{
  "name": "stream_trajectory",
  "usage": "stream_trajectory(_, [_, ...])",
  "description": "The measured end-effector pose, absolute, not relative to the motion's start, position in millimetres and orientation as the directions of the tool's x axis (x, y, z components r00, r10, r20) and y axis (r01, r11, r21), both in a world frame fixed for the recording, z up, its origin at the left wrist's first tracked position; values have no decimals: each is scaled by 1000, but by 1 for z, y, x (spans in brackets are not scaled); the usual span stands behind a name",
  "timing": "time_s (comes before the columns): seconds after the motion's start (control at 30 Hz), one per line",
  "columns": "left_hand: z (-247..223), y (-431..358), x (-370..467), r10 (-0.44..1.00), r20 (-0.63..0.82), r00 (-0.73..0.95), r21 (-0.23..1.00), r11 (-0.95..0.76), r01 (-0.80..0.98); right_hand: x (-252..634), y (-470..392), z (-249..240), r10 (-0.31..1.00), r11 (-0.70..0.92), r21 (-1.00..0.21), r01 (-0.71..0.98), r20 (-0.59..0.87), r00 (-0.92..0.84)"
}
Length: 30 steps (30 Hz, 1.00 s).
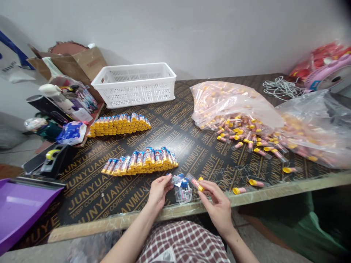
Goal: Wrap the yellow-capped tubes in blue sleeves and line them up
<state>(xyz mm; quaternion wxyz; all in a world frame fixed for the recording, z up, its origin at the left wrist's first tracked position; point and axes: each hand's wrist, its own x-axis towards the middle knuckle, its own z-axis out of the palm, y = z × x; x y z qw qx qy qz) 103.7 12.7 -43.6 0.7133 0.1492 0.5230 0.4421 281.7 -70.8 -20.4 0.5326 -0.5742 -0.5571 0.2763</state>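
Near the table's front edge, my left hand (159,190) pinches a small printed label (177,179) between thumb and fingertips. My right hand (216,202) grips a clear tube with a yellow cap (196,182) by its capped end, the clear end tilted up toward the label. Between the hands lies a small pile of labels (183,194), some blue, some pale. Just beyond stands a stack of tubes with blue labels and yellow ends (142,160). Farther back is a second such stack (120,124). Loose tubes without blue labels (256,182) lie right of my right hand.
A white plastic basket (139,87) stands at the back. Plastic bags of tubes (233,98) spill across the right side. A tape dispenser (53,160) and purple dustpan (24,208) are at left. A cable (282,87) and pink fan (329,75) sit at back right.
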Motion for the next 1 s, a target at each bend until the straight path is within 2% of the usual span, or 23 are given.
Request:
stream_trajectory(0.27, [-42,13,103,786,-618,-10,691,538,-483,274,-70,-16,922,252,-835,489,361,142])
stream_trajectory(0.47, [-43,7,106,850,-526,-30,785,471,-401,267,-70,-18,967,233,-886,400,253,-2])
stream_trajectory(0.63, [-29,0,110,870,-445,211,781,492,-384,264,-69,-27,974,222,-912,346,226,-28])
stream_trajectory(0.87, [-11,-10,113,746,-450,491,734,622,-271,268,-62,-22,945,315,-810,495,315,-85])
stream_trajectory(1.0, [-8,-16,116,697,-474,538,712,663,-231,270,-62,-17,933,353,-832,428,283,-221])
